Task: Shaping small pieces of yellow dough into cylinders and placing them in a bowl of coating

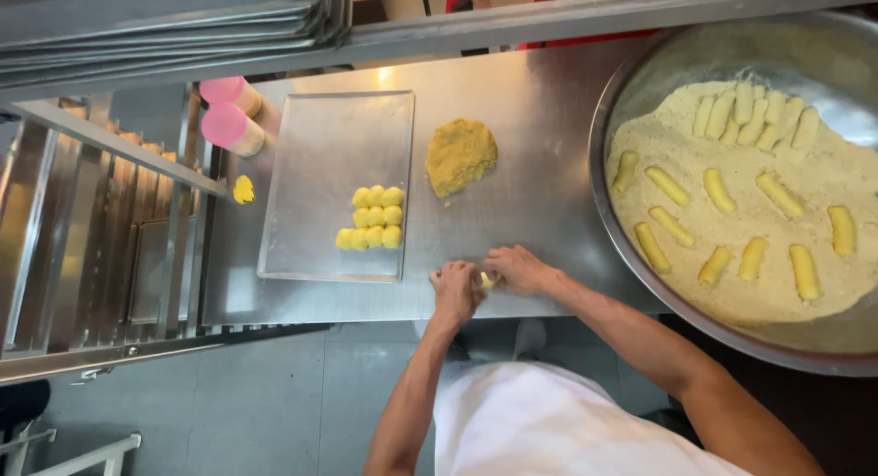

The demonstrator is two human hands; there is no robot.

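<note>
Two hands are brought together at the near edge of the steel worktop (540, 156): the left hand (455, 291) is curled shut and the right hand (518, 269) is cupped against it, so that a small pale yellow dough piece (487, 279) is pinched between them, most of it hidden by the fingers. Just beyond and to the left of the hands a flat metal tray (315, 156) is laid, on which eight rounded yellow dough balls (373, 218) are packed in tight rows, touching, near the corner closest to the hands, presumably for a short reach. Straight ahead of the hands a rough, crumb-coated mound (460, 154) is set on the bare steel. To the right a wide metal basin (631, 92) is filled with fine pale crumbs, on which finger-shaped yellow dough sticks (718, 191) are laid apart, with more stacked at the far side. Far left, two pink-capped containers (233, 128) are kept beyond the tray.
</note>
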